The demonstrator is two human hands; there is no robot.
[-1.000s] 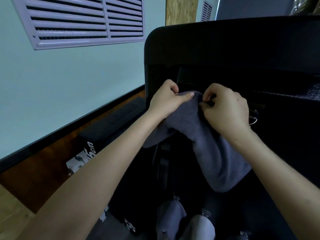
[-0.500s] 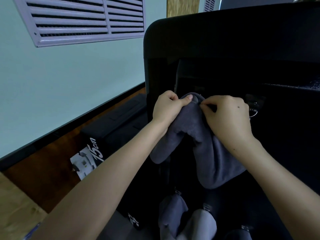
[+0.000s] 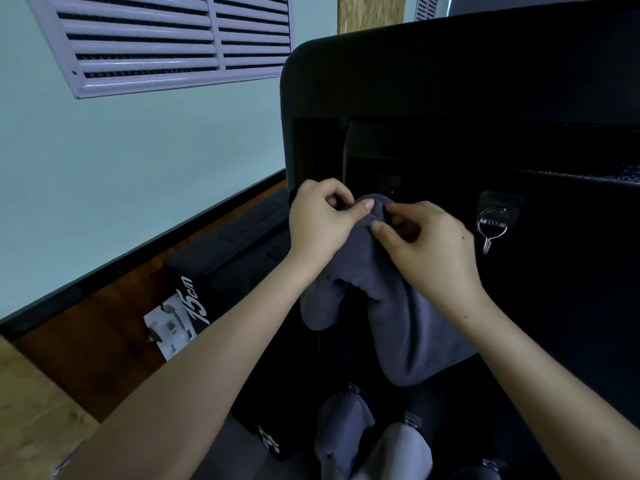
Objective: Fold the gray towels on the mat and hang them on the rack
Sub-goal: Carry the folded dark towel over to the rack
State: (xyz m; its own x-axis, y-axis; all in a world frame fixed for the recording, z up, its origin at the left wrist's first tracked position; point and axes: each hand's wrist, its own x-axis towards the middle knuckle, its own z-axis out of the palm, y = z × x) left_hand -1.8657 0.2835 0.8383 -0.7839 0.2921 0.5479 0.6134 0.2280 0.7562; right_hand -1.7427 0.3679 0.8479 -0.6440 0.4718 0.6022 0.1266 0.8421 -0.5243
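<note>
A dark gray towel [image 3: 401, 327] hangs folded against the black rack panel [image 3: 450, 98]. Its top bunch sits between my two hands. My left hand [image 3: 322, 223] pinches the towel's top from the left, thumb lying on the cloth. My right hand [image 3: 426, 237] pinches the same top from the right, with its fingers curled. Whatever holds the towel's top is hidden behind my fingers. Two more gray towels [image 3: 343, 431] [image 3: 401, 452] hang lower down on metal hooks.
A bare metal hook [image 3: 491, 225] on a black pad sits just right of my right hand. A black box marked 15cm [image 3: 221, 278] lies on the wooden floor by the pale wall. A louvered vent [image 3: 166, 39] is up on the wall.
Both hands and the towel's top have dropped a little on the panel. The bare hook to the right has come into plain sight. My right fingers have loosened slightly on the cloth.
</note>
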